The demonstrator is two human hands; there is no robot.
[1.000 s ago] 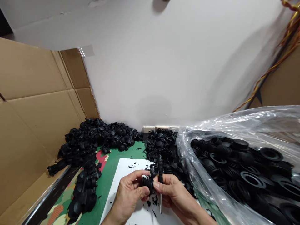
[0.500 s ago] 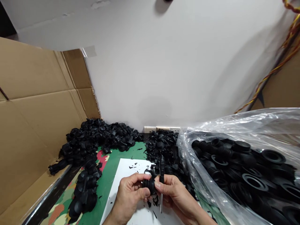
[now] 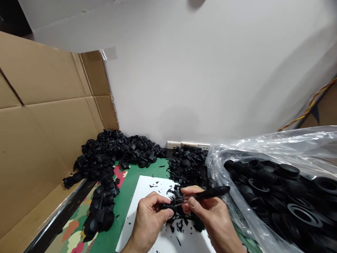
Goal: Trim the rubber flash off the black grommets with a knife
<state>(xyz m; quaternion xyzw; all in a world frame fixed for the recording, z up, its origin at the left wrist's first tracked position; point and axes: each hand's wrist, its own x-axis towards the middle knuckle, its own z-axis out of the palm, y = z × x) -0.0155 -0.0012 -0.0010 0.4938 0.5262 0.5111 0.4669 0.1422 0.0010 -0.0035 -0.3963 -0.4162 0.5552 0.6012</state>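
Note:
Over the white sheet point(image 3: 135, 207), my left hand point(image 3: 149, 219) is closed, its thumb and fingers pinching a small black ribbed rubber part point(image 3: 168, 206), mostly covered by the fingers. Between the fingers of my right hand point(image 3: 210, 214) is a slim black-handled tool point(image 3: 214, 192) with a thin metal end. It lies nearly level, and its metal end points left, at the rubber part; whether the two touch I cannot tell. Black rubber scraps point(image 3: 180, 225) are strewn on the sheet beneath both hands.
Trimmed-looking black rubber parts point(image 3: 142, 151) are heaped at the back left, with a row point(image 3: 101, 207) running forward. Black shreds point(image 3: 186, 161) pile up behind the sheet. On the right, a clear plastic bag point(image 3: 219, 175) holds larger ribbed parts point(image 3: 286, 189). Cardboard point(image 3: 47, 130) stands left; a wall point(image 3: 184, 77) closes the back.
The tool has swung from upright to nearly level, its metal end now at the rubber part. My right hand has turned and shifted right. The view has shifted slightly.

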